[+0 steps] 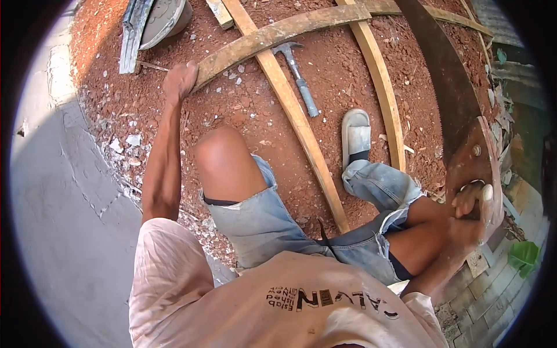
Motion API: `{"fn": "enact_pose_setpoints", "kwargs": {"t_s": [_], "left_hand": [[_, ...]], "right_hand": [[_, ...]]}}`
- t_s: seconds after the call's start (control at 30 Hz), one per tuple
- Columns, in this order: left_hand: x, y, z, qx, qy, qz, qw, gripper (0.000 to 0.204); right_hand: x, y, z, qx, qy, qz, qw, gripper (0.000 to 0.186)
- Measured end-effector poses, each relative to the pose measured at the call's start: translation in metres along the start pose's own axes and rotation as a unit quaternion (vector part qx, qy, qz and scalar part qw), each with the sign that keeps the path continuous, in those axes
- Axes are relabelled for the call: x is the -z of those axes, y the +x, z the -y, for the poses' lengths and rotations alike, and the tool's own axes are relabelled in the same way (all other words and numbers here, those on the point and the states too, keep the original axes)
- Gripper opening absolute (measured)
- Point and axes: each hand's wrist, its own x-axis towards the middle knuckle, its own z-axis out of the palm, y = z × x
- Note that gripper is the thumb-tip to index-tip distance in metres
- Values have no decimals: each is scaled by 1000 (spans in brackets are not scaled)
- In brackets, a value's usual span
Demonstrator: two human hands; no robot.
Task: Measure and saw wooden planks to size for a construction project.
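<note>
My left hand (181, 80) is closed around the near left end of a long wooden plank (278, 33). This plank lies crosswise over two other wooden battens (290, 107) (380, 72), and appears bowed in the wide view. On the right, my right hand (473, 200) is wrapped around the wooden handle of a handsaw (444, 75). The saw's broad dark blade points up and away, its toothed edge on the left; its far end passes out of the picture, over the plank's right part. Between the battens lies a claw hammer (300, 81) with a blue-grey grip.
Reddish soil (249, 116) with white stone chips spreads under the wood. At the upper left stand a round container (168, 23) of grey mix and a metal channel (134, 35). Smooth grey concrete (69, 232) borders the left. Blocks (487, 296) and a green leaf (524, 258) lie right.
</note>
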Motion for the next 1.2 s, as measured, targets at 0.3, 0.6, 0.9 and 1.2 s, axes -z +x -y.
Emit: {"fn": "enact_pose_setpoints", "kwargs": {"t_s": [0.3, 0.6, 0.9, 1.2], "left_hand": [[-1, -23, -23, 75, -26, -6, 997, 64], [27, -10, -45, 0, -40, 27, 999, 69], [-9, 11, -95, -107, -74, 39, 991, 84], [-8, 18, -94, -106, -30, 127, 986, 85]], "right_hand": [[-31, -8, 20, 78, -296, 201, 931, 63], [-141, -76, -19, 34, -214, 235, 947, 48], [-204, -72, -77, 10, -149, 235, 961, 43], [-197, -103, -71, -17, -210, 230, 950, 35]]}}
